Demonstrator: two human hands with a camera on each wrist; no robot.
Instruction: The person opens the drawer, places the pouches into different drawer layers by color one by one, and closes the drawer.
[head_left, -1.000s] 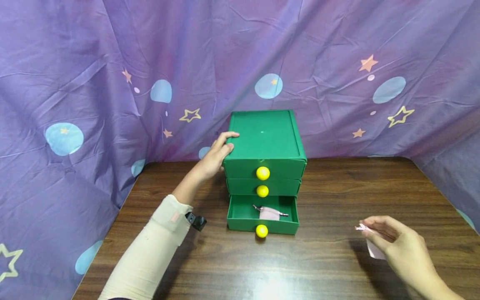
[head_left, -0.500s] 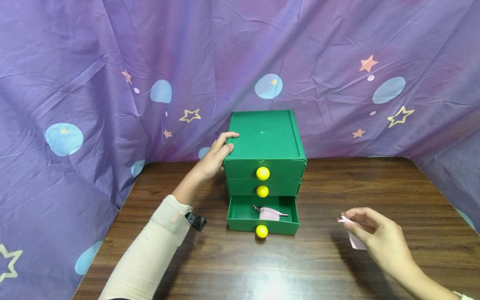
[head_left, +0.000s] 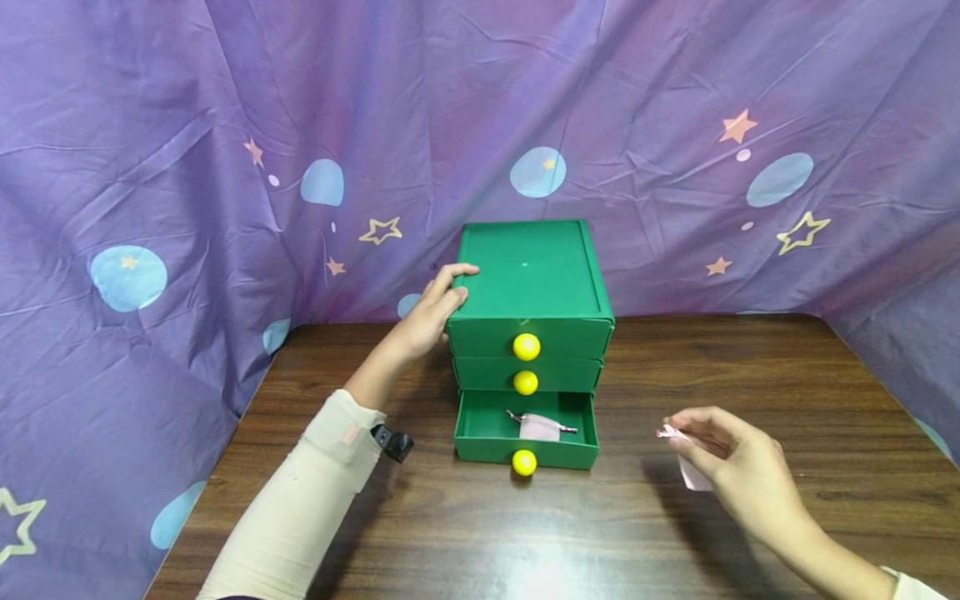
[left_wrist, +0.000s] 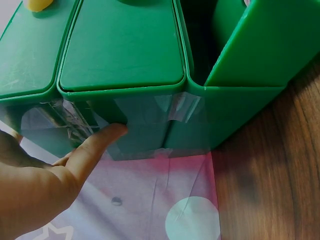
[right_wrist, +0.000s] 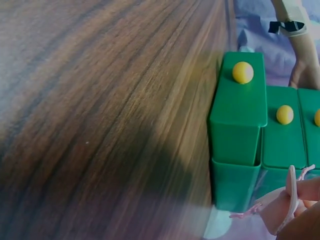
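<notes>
A green three-drawer cabinet (head_left: pixel 525 275) with yellow ball knobs stands on the table. Its bottom drawer (head_left: pixel 480 451) is pulled out, and a small pink drawstring pouch (head_left: pixel 538 428) lies inside. My left hand (head_left: pixel 427 317) rests against the cabinet's left upper edge, fingertips on the top; in the left wrist view, an extended finger (left_wrist: pixel 100 142) touches the taped side. To the right of the drawer, my right hand (head_left: pixel 746 475) pinches another small pink pouch (head_left: pixel 694 477) near its drawstring end, above the table. The right wrist view shows that pouch partly hidden by the fingers.
The brown wooden table (head_left: pixel 750 367) extends around the cabinet on both sides and in front. Behind it hangs a purple curtain (head_left: pixel 420 108) with stars and blue ovals. A black strap device (head_left: pixel 392 442) sits on my left wrist.
My right hand has moved left and slightly away from me across the table, bringing the pinched pouch nearer the drawer. The left hand, cabinet and pouch in the drawer have stayed put.
</notes>
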